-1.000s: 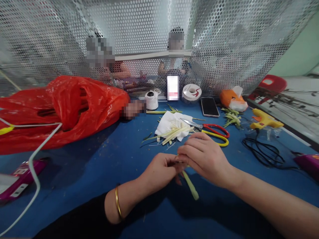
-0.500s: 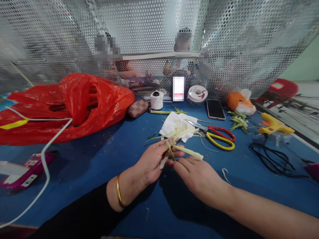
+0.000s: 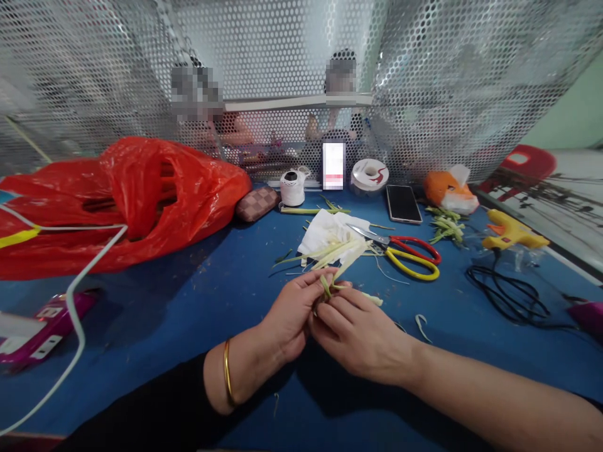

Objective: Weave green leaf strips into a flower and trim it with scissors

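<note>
My left hand, a gold bangle at its wrist, pinches a pale green leaf strip between thumb and fingers. Pressed up against it, my right hand has its fingers closed on the same leaf strips; a pale end sticks out past its knuckles. The fingertips hide much of the held piece. Just beyond the hands, several loose leaf strips lie over a white cloth or tissue. Scissors with one red and one yellow handle rest partly on the cloth, blades pointing left.
A red plastic bag fills the left, near a purple power strip and white cable. Behind stand a thread spool, a ribbon roll and a phone. A yellow glue gun with black cord lies right.
My right hand has moved left and up against the left hand, closing over the leaf strips. More of the held piece is now covered. The view has shifted slightly.
</note>
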